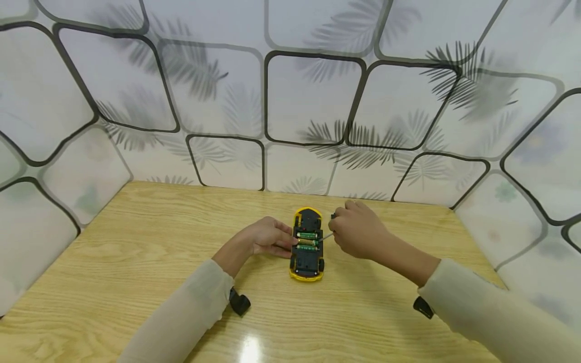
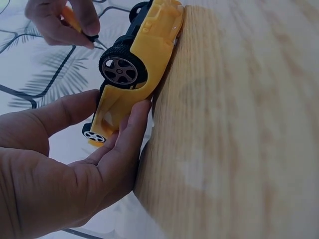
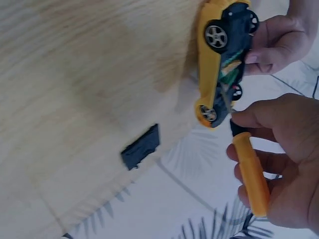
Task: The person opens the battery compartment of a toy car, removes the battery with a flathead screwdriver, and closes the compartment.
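Observation:
A yellow toy car (image 1: 308,275) lies upside down on the table, its black underside facing up. In its uncovered battery compartment sit several green batteries (image 1: 307,235). My left hand (image 1: 270,237) grips the car's left side, thumb on the underside edge and fingers along the yellow body. With my right hand (image 1: 358,229) I hold a screwdriver (image 3: 251,172) by its orange handle. Its thin metal shaft reaches the compartment's right edge by the batteries; the tip's exact contact is hard to see. A black battery cover (image 3: 141,147) lies apart on the table in the right wrist view.
The wooden table (image 1: 136,262) meets patterned wall panels (image 1: 313,101) at the back and both sides. Black straps or mounts (image 1: 239,302) show beneath my left wrist, and another black piece (image 1: 423,307) under the right sleeve.

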A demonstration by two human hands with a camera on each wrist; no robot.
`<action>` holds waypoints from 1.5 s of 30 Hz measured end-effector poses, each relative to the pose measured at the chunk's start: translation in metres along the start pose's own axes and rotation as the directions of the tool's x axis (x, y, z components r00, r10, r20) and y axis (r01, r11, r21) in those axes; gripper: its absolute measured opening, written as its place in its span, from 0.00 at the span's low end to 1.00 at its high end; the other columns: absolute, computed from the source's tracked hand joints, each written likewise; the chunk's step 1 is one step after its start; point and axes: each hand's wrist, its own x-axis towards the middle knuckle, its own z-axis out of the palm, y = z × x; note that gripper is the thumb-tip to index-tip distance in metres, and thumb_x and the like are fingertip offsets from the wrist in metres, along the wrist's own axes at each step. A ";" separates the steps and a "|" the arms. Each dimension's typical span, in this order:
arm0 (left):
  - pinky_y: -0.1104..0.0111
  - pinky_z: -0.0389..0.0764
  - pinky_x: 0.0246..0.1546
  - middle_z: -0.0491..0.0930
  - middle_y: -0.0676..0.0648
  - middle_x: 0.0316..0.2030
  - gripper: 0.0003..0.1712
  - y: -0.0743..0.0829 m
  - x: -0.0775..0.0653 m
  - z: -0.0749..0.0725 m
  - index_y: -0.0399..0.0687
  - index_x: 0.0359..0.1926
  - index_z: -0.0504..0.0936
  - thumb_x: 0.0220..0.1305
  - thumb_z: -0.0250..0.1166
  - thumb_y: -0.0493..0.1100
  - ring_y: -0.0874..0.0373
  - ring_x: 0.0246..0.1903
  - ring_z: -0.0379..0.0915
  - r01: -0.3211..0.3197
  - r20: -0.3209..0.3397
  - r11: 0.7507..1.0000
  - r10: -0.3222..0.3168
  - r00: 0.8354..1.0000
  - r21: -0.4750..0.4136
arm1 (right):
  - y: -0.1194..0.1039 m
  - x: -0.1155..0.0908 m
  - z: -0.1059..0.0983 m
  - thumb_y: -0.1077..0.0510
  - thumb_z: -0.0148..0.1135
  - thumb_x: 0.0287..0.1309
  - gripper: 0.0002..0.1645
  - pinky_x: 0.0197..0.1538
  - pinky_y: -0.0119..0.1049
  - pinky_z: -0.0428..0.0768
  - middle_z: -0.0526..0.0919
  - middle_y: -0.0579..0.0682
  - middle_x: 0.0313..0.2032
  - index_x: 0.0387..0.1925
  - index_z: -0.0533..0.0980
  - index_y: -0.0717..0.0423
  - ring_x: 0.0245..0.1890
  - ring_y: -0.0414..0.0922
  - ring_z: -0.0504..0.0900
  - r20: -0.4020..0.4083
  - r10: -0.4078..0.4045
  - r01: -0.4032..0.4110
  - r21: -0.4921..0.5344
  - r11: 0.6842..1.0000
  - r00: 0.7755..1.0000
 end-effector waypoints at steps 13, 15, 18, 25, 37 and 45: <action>0.54 0.87 0.51 0.81 0.33 0.55 0.30 0.000 0.001 0.002 0.25 0.70 0.67 0.71 0.63 0.30 0.41 0.53 0.82 0.003 0.005 1.000 -0.003 1.000 0.009 | -0.015 0.031 -0.030 0.61 0.65 0.65 0.12 0.36 0.44 0.73 0.79 0.49 0.27 0.24 0.80 0.49 0.29 0.50 0.70 0.284 0.029 -0.009 -0.070 0.997 0.959; 0.54 0.87 0.51 0.80 0.33 0.56 0.30 0.000 0.001 0.001 0.26 0.70 0.66 0.71 0.63 0.30 0.41 0.53 0.82 0.003 0.003 1.000 -0.003 1.000 0.010 | -0.016 0.033 -0.030 0.61 0.66 0.65 0.13 0.35 0.43 0.72 0.78 0.48 0.27 0.24 0.79 0.49 0.28 0.49 0.69 0.295 0.029 -0.009 -0.068 0.998 0.955; 0.55 0.87 0.51 0.79 0.33 0.56 0.30 0.001 0.002 0.000 0.27 0.71 0.66 0.71 0.63 0.30 0.42 0.54 0.82 0.007 0.001 1.000 -0.007 1.000 0.011 | -0.016 0.035 -0.029 0.59 0.68 0.63 0.11 0.35 0.42 0.70 0.78 0.47 0.27 0.24 0.79 0.48 0.28 0.48 0.69 0.303 0.029 -0.008 -0.070 0.998 0.953; 0.55 0.87 0.51 0.80 0.33 0.55 0.28 0.000 0.002 0.000 0.27 0.69 0.68 0.72 0.62 0.30 0.43 0.52 0.82 0.003 0.014 1.000 -0.003 1.000 0.027 | -0.013 0.031 -0.023 0.63 0.68 0.60 0.16 0.36 0.42 0.70 0.76 0.46 0.24 0.19 0.75 0.47 0.26 0.48 0.67 0.261 0.026 -0.019 -0.027 0.999 0.965; 0.55 0.86 0.53 0.75 0.31 0.59 0.32 0.000 0.000 -0.001 0.24 0.72 0.63 0.72 0.62 0.31 0.41 0.53 0.81 -0.011 0.026 1.000 0.010 1.000 0.028 | 0.005 0.002 0.001 0.68 0.66 0.58 0.27 0.33 0.37 0.57 0.65 0.41 0.18 0.12 0.66 0.43 0.22 0.41 0.53 -0.021 0.028 -0.021 0.250 0.968 0.999; 0.55 0.86 0.53 0.76 0.30 0.59 0.32 0.000 0.000 -0.001 0.24 0.72 0.63 0.72 0.62 0.30 0.41 0.53 0.81 -0.019 0.041 0.999 0.018 0.999 0.042 | 0.008 -0.015 0.017 0.61 0.73 0.59 0.03 0.35 0.43 0.74 0.81 0.45 0.29 0.33 0.89 0.51 0.25 0.42 0.68 -0.084 0.108 -0.073 0.348 0.935 0.991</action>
